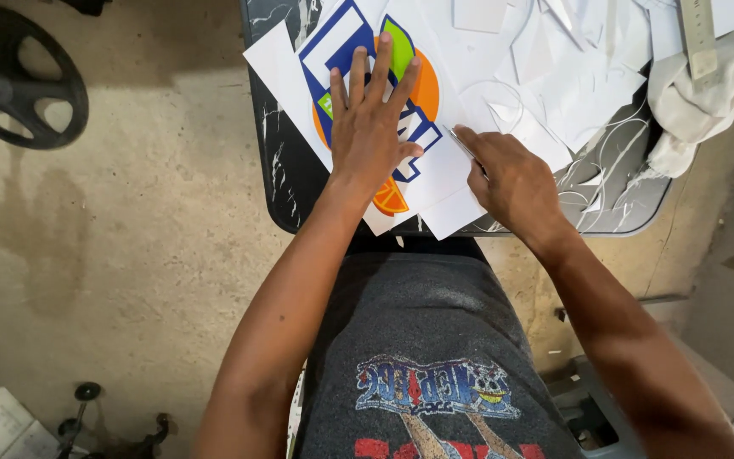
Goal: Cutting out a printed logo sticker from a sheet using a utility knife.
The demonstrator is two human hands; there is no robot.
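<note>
White sheet (435,174) with a blue, orange and green print lies on the dark marbled surface (286,183), overhanging the near edge. Our left hand (371,127) is flat on the print, fingers spread, gripping nothing, likely pinning it so it can't slide. Our right hand (511,178) is closed round a thin blade (460,143), tip at the print's edge. Offcuts (554,76) pile up behind, steel ruler (698,38) far right.

The left hand (370,127) lies flat, fingers spread, on a printed blue, orange and green sheet (422,127) on the dark desk (286,183). Just beside the sheet's edge, the right hand (511,183) grips a thin blade (459,140).
</note>
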